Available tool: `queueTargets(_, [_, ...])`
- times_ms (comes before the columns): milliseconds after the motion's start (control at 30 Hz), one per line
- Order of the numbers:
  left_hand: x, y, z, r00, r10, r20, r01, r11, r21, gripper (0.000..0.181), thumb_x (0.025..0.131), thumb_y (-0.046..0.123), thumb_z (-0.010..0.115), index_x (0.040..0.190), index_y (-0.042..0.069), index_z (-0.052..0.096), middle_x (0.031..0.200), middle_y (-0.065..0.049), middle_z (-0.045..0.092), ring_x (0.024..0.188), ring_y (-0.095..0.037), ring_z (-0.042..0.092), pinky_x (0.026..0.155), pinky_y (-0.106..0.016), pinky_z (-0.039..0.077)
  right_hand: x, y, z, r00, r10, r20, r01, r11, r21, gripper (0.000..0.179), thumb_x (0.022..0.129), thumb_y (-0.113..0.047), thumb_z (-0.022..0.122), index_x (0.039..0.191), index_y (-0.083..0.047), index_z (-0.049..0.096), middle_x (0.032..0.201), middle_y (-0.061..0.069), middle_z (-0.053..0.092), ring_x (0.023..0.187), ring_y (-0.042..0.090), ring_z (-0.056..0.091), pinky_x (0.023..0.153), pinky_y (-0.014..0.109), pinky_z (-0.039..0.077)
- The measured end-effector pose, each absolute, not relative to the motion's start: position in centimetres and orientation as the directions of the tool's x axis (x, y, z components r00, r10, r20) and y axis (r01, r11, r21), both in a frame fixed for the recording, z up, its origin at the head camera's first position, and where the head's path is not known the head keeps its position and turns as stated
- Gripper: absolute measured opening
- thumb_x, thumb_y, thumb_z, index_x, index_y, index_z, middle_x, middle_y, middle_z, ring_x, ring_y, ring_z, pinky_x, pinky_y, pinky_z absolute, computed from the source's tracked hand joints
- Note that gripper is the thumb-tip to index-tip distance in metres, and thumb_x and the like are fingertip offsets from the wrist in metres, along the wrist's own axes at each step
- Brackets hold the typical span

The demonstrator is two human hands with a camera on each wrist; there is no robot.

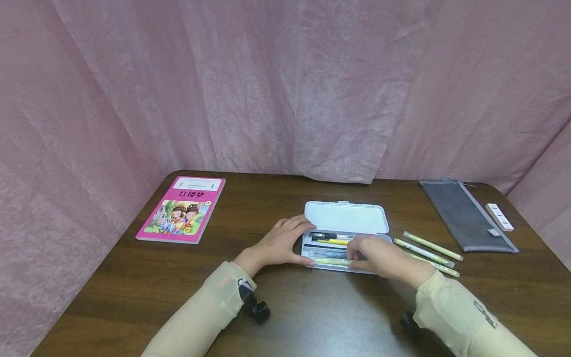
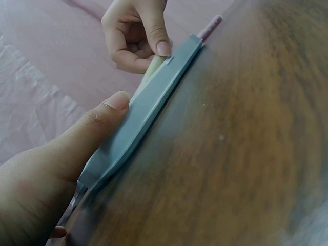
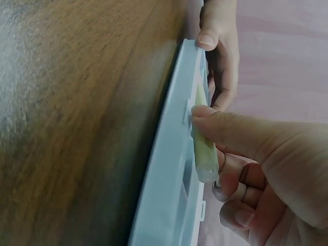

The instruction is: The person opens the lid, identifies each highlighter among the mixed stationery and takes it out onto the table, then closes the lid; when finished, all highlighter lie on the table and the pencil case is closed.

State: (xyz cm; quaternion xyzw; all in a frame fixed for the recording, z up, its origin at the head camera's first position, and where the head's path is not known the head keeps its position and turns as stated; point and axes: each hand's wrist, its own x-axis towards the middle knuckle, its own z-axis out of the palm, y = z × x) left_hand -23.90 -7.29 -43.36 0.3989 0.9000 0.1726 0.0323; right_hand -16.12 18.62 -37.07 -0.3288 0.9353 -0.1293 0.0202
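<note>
A pale blue pencil case (image 1: 345, 218) lies open on the table, its lid tipped back. My left hand (image 1: 285, 240) grips its left end, thumb (image 2: 118, 101) at the front rim and fingers at the back corner. My right hand (image 1: 374, 255) pinches a light green pen (image 3: 205, 154) between thumb and fingers over the front of the case, the pen's far end down inside the rim. Behind it in the case lie a yellow pen (image 1: 332, 241) and a black-capped pen (image 1: 322, 235). The right hand covers the case's right part in the head view.
Several light green pens (image 1: 432, 246) lie just right of the case. Farther right are a grey mesh zip pouch (image 1: 464, 215) and a small white box (image 1: 499, 217). A pink book (image 1: 182, 210) rests at the far left. A pink curtain (image 1: 285, 89) hangs behind the table.
</note>
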Motion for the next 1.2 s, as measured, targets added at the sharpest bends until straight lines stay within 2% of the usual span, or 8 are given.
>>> queueTargets(400, [-23.9,-7.3,-43.3,-0.683,0.726,0.081,0.706,0.628,0.328,0.088,0.072,0.073,0.065,0.143,0.026,0.041,0.152,-0.001,0.038,0.145,-0.018,0.028,0.116,-0.046,0.025,-15.6,19.5,-35.7,-0.820,-0.571,0.040,-0.561,0.789,-0.249,0.012,0.080,-0.015,0.076,0.081,-0.019,0.065,0.077,-0.012,0.061,0.070,0.003,0.052,0.065,0.023,0.048])
queueTargets(600, [-23.9,-7.3,-43.4,-0.680,0.728,0.090,0.709,0.621,0.333,0.088,0.073,0.072,0.066,0.143,0.025,0.041,0.151,-0.001,0.038,0.144,-0.019,0.029,0.115,-0.047,0.026,-15.4,19.8,-34.6,-0.856,-0.517,0.021,-0.506,0.828,-0.244,0.011,0.079,-0.016,0.077,0.083,-0.019,0.068,0.080,-0.011,0.062,0.071,0.006,0.053,0.064,0.023,0.047])
queueTargets(1000, [-23.9,-7.3,-43.6,-0.677,0.728,0.108,0.715,0.616,0.331,0.087,0.073,0.070,0.067,0.142,0.024,0.042,0.150,-0.001,0.039,0.144,-0.019,0.029,0.115,-0.047,0.026,-14.9,21.2,-33.4,-0.838,-0.536,0.103,-0.542,0.797,-0.268,0.013,0.080,-0.015,0.075,0.080,-0.020,0.063,0.075,-0.014,0.054,0.068,0.003,0.049,0.061,0.021,0.042])
queueTargets(1200, [-23.9,-7.3,-43.4,-0.681,0.727,0.088,0.709,0.625,0.326,0.087,0.073,0.071,0.066,0.143,0.024,0.042,0.152,-0.001,0.038,0.145,-0.018,0.028,0.116,-0.046,0.025,-14.3,22.0,-32.6,-0.858,-0.499,0.122,-0.512,0.814,-0.273,0.012,0.081,-0.016,0.075,0.081,-0.020,0.064,0.075,-0.013,0.055,0.069,0.003,0.049,0.060,0.021,0.043])
